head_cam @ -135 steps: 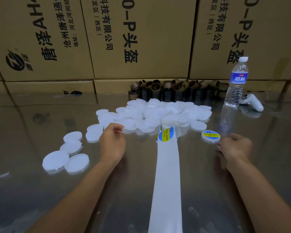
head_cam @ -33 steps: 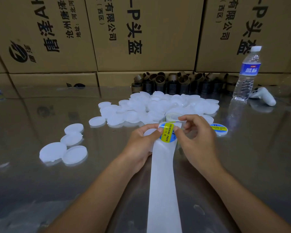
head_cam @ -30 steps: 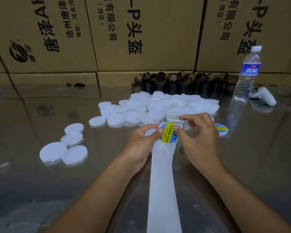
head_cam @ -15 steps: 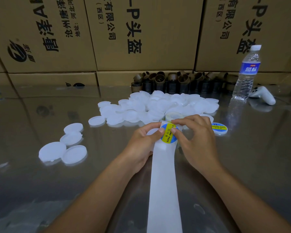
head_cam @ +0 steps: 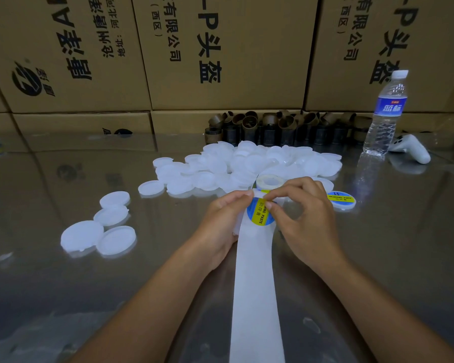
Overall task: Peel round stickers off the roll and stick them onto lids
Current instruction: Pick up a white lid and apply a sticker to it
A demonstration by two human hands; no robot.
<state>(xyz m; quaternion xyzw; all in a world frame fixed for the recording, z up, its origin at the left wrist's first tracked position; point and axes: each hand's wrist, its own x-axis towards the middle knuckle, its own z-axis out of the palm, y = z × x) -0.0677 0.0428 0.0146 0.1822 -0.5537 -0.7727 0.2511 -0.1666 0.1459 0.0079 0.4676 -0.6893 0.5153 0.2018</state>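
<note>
sticker: round blue sticker with a yellow band [head_cam: 259, 214], between the two hands, on the head of the long white backing strip [head_cam: 254, 284], just short of the pale sticker roll [head_cam: 270, 181]; partly lifted or flat, cannot tell.
left hand [head_cam: 220, 226]: curls under the strip's head, thumb tip at the sticker's upper left rim; seems to grip a white round plastic lid [head_cam: 236, 227], only a sliver of the held lid in sight.
right hand [head_cam: 306, 218]: pinches the sticker's upper right rim between thumb and forefinger, other fingers loosely bent.
just changed: seconds ago well apart, left at the heap, right idle on the table; now together at the sticker, the right pinch shifted from beside the rim onto it within the last second.
meaning: judged as peel begun, not finished; no transfer to the held lid yet.
done so far: one white lid with a blue and yellow sticker [head_cam: 341, 200], flat on the table, just right of the right hand.
still to do: heap of bare white plastic lids [head_cam: 247, 163] behind the roll; four loose bare lids [head_cam: 97, 229] well to the left.
next: probably lift clear, centre over the held lid, press flat.
risk: thin film, apt to fold or land off centre.
surroundings: shiny reflective tabletop [head_cam: 63, 297]; clear water bottle with a blue label [head_cam: 385, 113], white handheld controller [head_cam: 409, 150], brown cardboard tube cores [head_cam: 273, 127], printed cardboard boxes [head_cam: 220, 61] behind.
</note>
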